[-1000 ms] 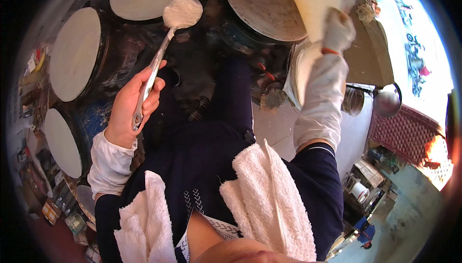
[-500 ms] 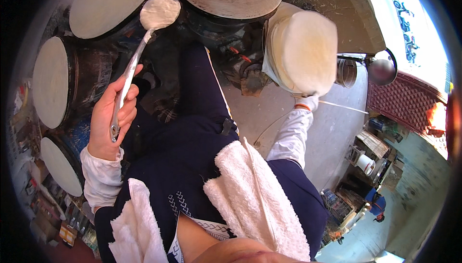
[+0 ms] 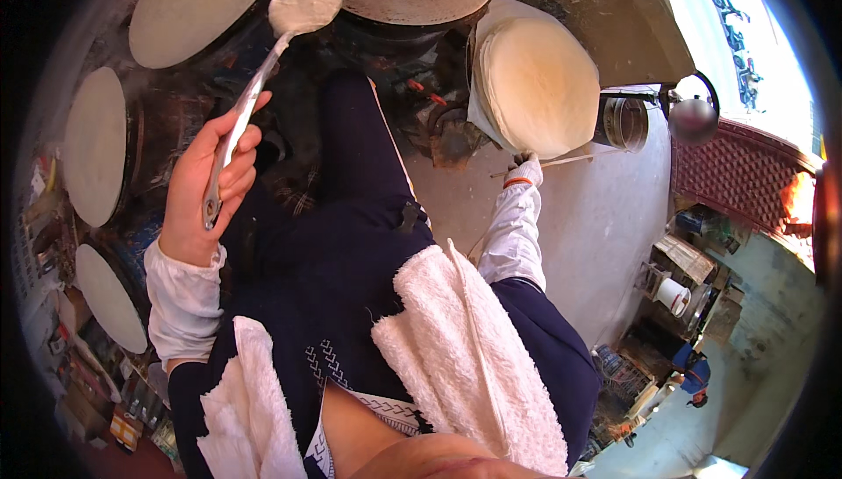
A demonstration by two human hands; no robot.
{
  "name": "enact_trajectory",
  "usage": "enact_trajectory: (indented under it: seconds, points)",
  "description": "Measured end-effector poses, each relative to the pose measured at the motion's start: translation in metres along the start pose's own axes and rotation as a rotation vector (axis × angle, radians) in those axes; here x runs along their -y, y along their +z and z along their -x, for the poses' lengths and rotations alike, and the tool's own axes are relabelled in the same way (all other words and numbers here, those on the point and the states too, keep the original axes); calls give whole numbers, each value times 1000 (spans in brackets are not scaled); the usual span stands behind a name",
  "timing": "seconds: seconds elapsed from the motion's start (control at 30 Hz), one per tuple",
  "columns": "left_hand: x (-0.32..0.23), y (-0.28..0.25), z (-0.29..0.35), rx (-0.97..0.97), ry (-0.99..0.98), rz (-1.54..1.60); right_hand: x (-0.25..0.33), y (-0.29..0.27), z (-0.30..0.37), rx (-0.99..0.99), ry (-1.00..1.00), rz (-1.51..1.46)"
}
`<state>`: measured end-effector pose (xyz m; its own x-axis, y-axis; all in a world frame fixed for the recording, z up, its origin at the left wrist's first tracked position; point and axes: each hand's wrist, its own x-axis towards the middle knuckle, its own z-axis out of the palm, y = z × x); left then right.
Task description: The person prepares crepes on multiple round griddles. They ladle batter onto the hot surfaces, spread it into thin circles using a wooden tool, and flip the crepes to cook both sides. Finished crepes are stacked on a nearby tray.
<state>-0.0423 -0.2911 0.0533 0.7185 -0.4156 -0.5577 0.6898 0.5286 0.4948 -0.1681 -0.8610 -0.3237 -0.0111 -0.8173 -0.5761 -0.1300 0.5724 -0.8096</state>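
A person's clothing, seen from above

Dark navy garments are being worn over the trunk and legs, and a small white zigzag pattern is being shown near the front opening of the top. White long sleeves are being worn on both arms, gathered at the wrists; the left hand (image 3: 203, 191) is being left bare beyond its cuff. The right hand (image 3: 526, 168) is being covered by a white glove with an orange-red band at the wrist. A thick white terry towel (image 3: 465, 356) is being carried round the neck, its two ends being draped down the chest on either side. A patterned white trim is being shown at the collar.
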Motion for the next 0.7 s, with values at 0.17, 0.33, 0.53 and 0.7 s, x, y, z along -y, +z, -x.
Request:
enact_trajectory:
  seconds: [0.17, 0.33, 0.53, 0.7]
  points:
    - [5, 9, -10, 72, -44, 13, 33, 3, 92, 117, -257, 88]
    - [-9, 34, -64, 204, -55, -171, 84, 23, 220, 679, -460, 404]
    - [-10, 84, -175, 114, 24, -391, 136, 48, 361, 1130, -342, 357]
    - [21, 113, -271, 139, 60, -576, 127, 104, 340, 1128, -340, 363]
